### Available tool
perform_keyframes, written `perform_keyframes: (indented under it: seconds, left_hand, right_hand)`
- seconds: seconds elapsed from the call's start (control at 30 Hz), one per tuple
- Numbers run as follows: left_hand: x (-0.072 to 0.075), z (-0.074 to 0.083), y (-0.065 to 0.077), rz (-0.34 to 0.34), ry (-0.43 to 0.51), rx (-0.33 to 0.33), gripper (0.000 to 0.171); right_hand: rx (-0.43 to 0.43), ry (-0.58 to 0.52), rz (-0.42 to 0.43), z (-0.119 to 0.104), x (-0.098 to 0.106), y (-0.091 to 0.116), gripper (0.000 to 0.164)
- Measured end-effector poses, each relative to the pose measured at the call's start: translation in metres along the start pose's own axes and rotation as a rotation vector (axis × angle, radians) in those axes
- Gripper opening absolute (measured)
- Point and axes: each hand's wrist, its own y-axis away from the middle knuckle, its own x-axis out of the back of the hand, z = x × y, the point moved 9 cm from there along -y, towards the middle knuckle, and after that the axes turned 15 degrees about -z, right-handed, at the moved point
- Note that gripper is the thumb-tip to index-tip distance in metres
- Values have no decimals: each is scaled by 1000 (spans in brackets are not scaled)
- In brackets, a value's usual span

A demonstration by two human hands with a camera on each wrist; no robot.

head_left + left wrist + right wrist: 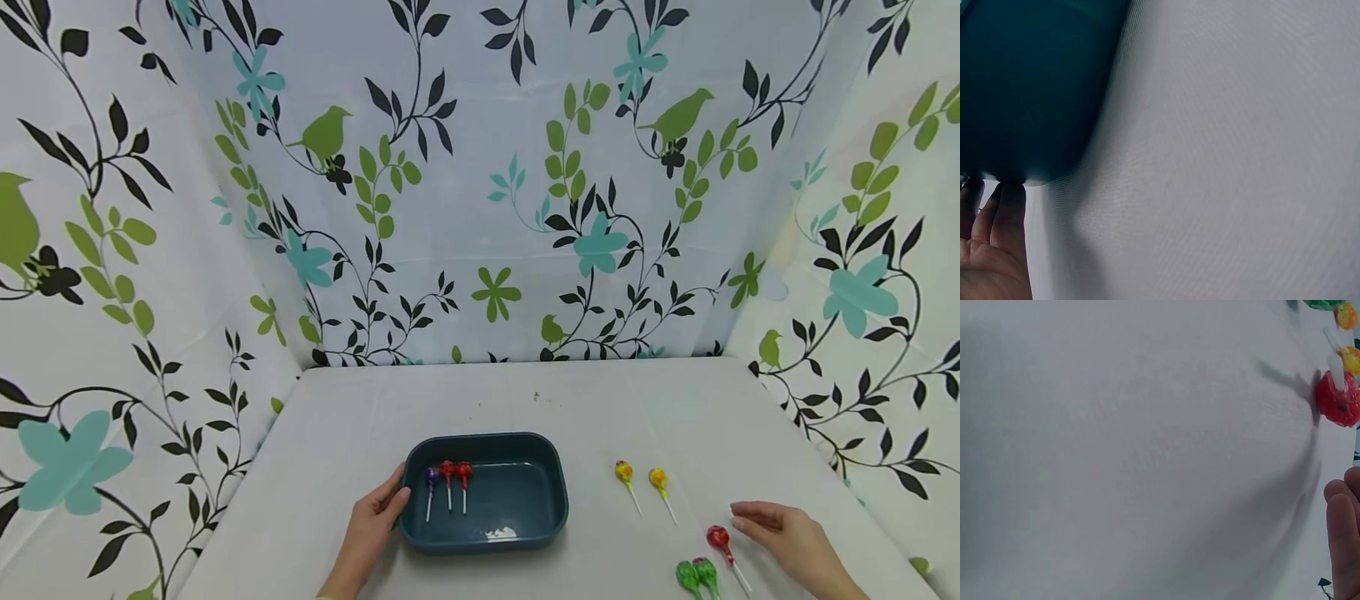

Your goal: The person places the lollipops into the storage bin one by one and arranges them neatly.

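Observation:
In the head view, a dark blue-green tray [517, 492] lies on the table with a purple lollipop [431, 477] and two red lollipops [447, 471] at its left. My left hand [372, 521] holds the tray's left side, thumb at the rim; in the left wrist view its fingertips [1011, 194] meet the outer wall. My right hand [791, 537] hovers just right of a loose red lollipop [718, 537], holding nothing. That lollipop [1338, 400] shows at the right edge of the right wrist view, apart from the fingers [1342, 531].
Two yellow lollipops [658, 479] lie right of the tray. Two green lollipops [705, 571] sit near the front, beside the loose red one. White cloth covers the table [600, 400]. Patterned curtains [465, 208] rise at the back and both sides.

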Motion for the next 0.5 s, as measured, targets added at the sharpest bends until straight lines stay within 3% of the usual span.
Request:
perform_keyframes:
  seconds: [0.2, 0.5]
  left_hand:
    - [2, 1, 1, -1, -4, -2, 54]
    - [1, 3, 1, 3, -2, -2, 53]
  right_hand:
    - [-28, -35, -89, -5, -23, -6, 49]
    - [-32, 106, -105, -11, -35, -7, 45]
